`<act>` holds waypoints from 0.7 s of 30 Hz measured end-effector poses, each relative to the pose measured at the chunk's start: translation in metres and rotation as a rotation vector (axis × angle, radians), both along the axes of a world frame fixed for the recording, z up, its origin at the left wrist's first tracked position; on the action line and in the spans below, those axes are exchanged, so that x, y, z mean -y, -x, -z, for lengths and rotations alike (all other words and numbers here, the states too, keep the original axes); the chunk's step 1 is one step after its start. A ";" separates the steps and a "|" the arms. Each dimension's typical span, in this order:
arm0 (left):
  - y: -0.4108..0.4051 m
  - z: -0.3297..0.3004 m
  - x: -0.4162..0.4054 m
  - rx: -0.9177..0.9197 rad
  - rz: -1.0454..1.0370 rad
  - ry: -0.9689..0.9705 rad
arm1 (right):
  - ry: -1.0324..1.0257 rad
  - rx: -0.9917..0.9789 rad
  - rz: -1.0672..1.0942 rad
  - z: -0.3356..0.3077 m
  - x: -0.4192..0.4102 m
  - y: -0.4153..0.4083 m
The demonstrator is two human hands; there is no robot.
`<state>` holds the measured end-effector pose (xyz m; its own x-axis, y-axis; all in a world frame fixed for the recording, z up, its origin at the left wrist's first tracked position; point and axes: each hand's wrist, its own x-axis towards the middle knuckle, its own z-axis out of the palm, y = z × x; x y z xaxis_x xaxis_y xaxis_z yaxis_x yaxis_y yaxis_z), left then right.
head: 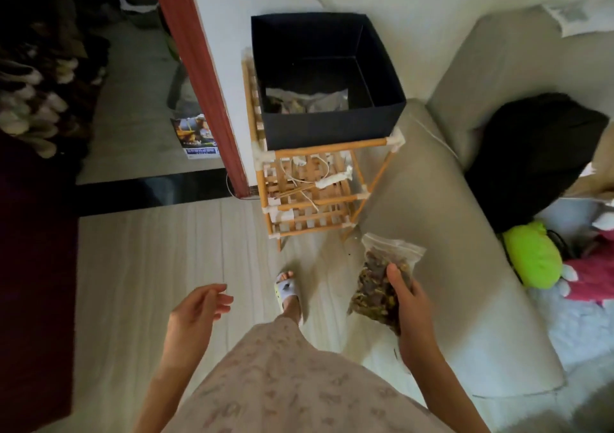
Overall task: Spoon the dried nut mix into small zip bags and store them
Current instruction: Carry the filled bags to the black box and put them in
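I'm looking down into a home, a living room by the look of it. A grey upholstered sofa [442,233] runs along the right, with a black cushion [531,160], a lime-green soft toy [531,255] and a pink plush toy [594,266] on its seat. Against the white wall stands a light wooden slatted rack [312,197], a dark square fabric box [332,127] on its top. Pale wood-look flooring [159,266] underfoot; I see a slippered foot [288,291] and a patterned house dress [282,383].

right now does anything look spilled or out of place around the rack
A few dark crumbs lie on the floor by the wooden rack foot, possibly nut mix. The zip bag in the right hand shows no leak.
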<state>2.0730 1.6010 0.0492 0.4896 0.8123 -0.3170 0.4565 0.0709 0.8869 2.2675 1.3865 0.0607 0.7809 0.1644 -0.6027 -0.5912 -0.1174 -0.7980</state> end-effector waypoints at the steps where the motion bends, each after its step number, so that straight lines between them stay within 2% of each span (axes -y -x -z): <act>1: -0.020 -0.002 -0.017 0.000 0.015 -0.011 | 0.003 0.010 -0.003 -0.002 -0.014 -0.018; 9: -0.172 -0.032 -0.127 -0.032 0.173 -0.221 | -0.079 0.114 -0.087 -0.052 -0.121 -0.158; 13: -0.239 -0.049 -0.164 0.045 0.229 -0.161 | -0.091 0.230 -0.163 -0.079 -0.165 -0.225; 17: -0.295 -0.058 -0.183 0.056 0.260 -0.142 | 0.022 0.280 -0.310 -0.086 -0.205 -0.292; 21: -0.326 -0.053 -0.195 -0.019 0.226 -0.146 | 0.151 0.259 -0.447 -0.062 -0.242 -0.339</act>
